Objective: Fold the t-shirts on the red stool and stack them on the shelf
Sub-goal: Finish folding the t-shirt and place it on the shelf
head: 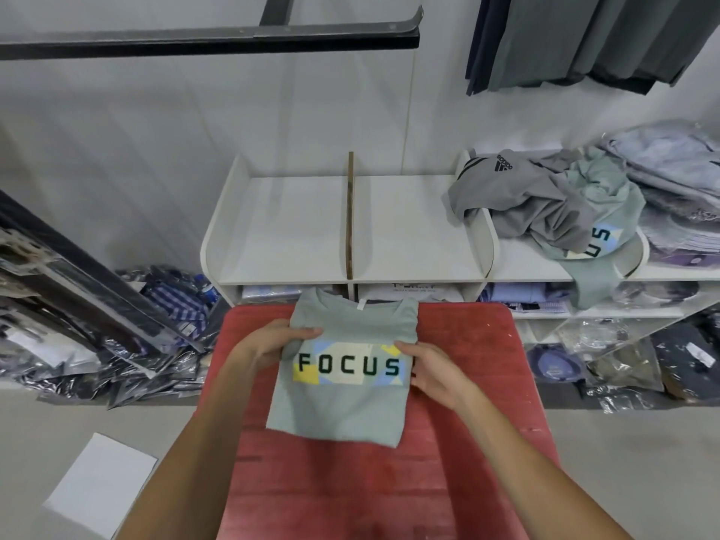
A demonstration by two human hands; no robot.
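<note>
Behind stool (pixel 487 344), shelf (pixel 420 228), crumpled shirts (pixel 545 204)

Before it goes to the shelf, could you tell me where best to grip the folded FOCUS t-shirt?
Probably the FOCUS t-shirt by its two long side edges, one from each side, where the left hand and right hand already hold it: it lies flat on the red stool.

Pale wall panels (pixel 156 122) back a stockroom where a black metal rail (pixel 210 40) juts overhead, dark garments (pixel 584 37) hang, and plastic-wrapped clothing (pixel 117 344) litters the grey floor (pixel 58 422).
</note>
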